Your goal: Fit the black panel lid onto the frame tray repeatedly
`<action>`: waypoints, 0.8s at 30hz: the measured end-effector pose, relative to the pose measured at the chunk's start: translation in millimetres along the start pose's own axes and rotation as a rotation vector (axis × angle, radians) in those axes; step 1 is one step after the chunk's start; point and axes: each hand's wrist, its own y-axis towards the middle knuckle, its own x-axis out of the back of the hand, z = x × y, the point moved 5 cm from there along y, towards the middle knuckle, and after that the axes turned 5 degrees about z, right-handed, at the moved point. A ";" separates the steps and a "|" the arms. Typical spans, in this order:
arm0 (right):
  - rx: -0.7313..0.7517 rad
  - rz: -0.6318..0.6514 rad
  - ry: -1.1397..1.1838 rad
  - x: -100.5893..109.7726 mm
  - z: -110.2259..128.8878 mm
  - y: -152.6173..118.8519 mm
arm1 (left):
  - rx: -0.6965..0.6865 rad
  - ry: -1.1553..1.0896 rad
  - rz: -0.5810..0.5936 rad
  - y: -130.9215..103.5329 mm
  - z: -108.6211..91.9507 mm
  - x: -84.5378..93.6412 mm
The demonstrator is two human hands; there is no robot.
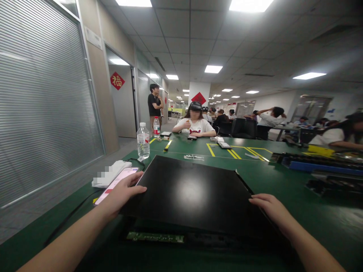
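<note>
A flat black display panel [187, 196] lies before me, its glossy face reflecting a ceiling light. My left hand [124, 190] grips its left edge, thumb on top and fingers at the side. At the right edge, my right hand [269, 206] pinches the panel between thumb and fingers; the fingertips underneath are hidden. Along the near edge a narrow green circuit board [155, 237] shows below the panel. A lit smartphone [116, 185] lies beside my left hand. I cannot tell whether the panel rests fully on the table or is slightly raised.
The green table [326, 226] carries a water bottle [143, 141], a red-capped bottle [156, 127], a white packet [112, 174] and a black cable [70, 215]. Dark frame parts [317, 166] are piled at right. A person [195, 124] sits opposite; another [154, 102] stands behind.
</note>
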 end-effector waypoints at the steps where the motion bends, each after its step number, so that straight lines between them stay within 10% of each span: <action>1: 0.003 0.007 0.003 -0.5 0.6 -0.1 | -0.003 0.003 -0.015 0.1 -0.9 0.6; 24: -0.050 -0.041 0.040 0.5 -2.4 0.6 | -0.003 0.402 -0.105 8.3 15.7 -3.6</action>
